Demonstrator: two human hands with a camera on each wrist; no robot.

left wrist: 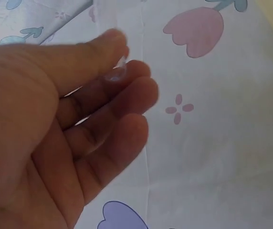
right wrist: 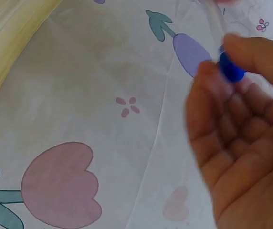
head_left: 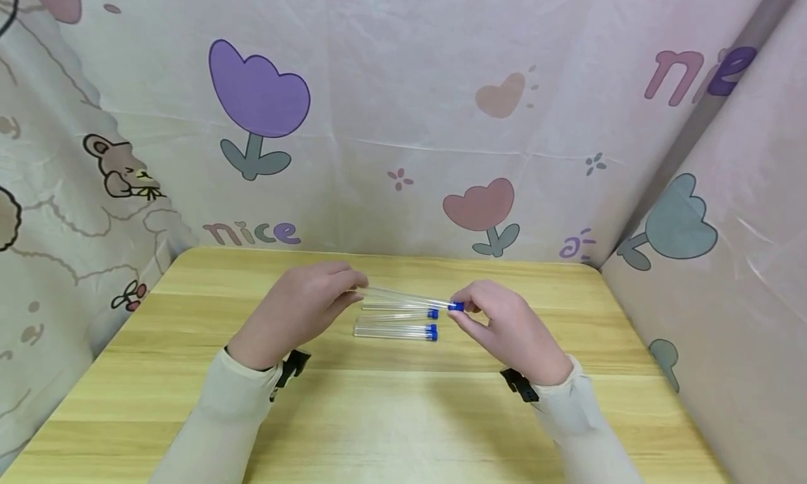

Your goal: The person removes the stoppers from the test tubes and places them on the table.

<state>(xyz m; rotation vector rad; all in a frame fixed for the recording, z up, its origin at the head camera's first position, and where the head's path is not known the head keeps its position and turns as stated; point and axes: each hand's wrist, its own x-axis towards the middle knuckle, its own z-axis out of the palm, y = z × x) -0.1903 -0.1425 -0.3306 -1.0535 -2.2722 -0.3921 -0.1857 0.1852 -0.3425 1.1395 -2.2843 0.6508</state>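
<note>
Both hands hold up one clear test tube with a blue cap, spanning between them over the table. My left hand pinches its clear rounded end between thumb and fingertips; the other fingers are bent in the left wrist view. With thumb and index finger, my right hand grips the blue cap, which shows between the fingertips in the right wrist view. Beneath the held tube, several capped clear tubes lie side by side on the table, their blue caps all pointing right.
The light wooden table ends at a patterned curtain that hangs behind it and along both sides. A black wrist mount is strapped at the left sleeve, another mount at the right sleeve.
</note>
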